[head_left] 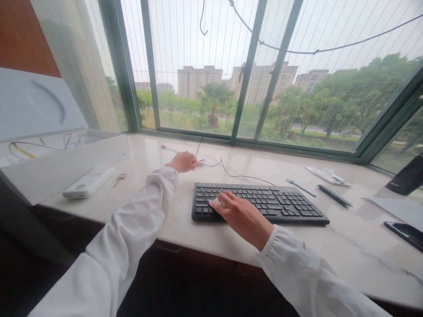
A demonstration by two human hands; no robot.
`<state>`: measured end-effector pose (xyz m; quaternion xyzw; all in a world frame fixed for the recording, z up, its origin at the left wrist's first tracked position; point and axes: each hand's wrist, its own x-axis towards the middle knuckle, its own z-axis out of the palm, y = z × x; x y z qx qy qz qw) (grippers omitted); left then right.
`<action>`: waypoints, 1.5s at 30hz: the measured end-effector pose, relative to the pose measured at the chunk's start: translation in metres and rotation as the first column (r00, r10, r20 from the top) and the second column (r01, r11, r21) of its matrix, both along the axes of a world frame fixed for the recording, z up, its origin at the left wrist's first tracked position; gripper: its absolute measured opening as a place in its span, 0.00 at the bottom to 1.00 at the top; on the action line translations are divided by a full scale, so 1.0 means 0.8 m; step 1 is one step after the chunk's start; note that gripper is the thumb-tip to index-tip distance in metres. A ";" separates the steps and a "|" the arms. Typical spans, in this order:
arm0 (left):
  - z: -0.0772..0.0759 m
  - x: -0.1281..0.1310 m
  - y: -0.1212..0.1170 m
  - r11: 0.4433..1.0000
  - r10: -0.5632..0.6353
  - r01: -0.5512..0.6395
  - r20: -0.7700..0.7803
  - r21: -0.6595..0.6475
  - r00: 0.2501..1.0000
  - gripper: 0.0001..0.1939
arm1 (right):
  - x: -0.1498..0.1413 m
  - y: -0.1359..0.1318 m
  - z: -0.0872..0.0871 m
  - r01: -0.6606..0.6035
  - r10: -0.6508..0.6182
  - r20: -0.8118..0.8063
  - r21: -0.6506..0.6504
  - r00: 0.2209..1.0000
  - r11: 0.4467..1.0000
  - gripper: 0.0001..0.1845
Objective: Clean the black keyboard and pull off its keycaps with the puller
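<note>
A black keyboard [264,203] lies on the white marble-patterned tabletop. Over its left half is my right hand [243,215], fingers closed around a crumpled white tissue [218,202] that touches the keys. Most of the tissue is hidden by the fingers. Farther back and to the left, my left hand [183,162] is closed at the thin dark keyboard cable [228,171]. A small loop of the cable shows beside its fingertips, and a plug end [164,146] lies behind the hand.
An open white box [69,160] with cables inside stands at the left, beside a white power bank [88,182] and a small key [119,178]. To the right lie a blue stick [301,188], a dark tube-like item [334,195], a plastic packet [327,176] and a phone [406,233]. Windows border the back.
</note>
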<state>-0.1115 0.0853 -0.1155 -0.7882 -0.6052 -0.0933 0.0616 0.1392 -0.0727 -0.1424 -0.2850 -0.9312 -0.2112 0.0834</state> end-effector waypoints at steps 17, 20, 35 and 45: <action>0.001 0.001 -0.003 1.000 -0.001 0.001 -0.009 -0.015 1.000 0.25 | 0.075 0.001 -0.006 0.108 -0.108 -0.013 0.012 0.994 0.994 0.27; 0.002 0.001 -0.003 1.000 -0.003 0.002 -0.010 -0.016 1.000 0.25 | 0.088 0.000 -0.007 0.122 -0.122 -0.010 0.001 0.992 0.993 0.30; 0.001 -0.001 -0.001 1.000 -0.005 0.005 -0.003 -0.022 1.000 0.26 | 0.161 -0.003 -0.015 0.227 -0.227 -0.047 -0.019 0.973 0.974 0.36; 0.000 -0.002 0.002 1.000 0.001 -0.001 0.006 -0.025 1.000 0.25 | 0.214 0.003 -0.023 0.284 -0.282 -0.075 0.012 0.957 0.959 0.34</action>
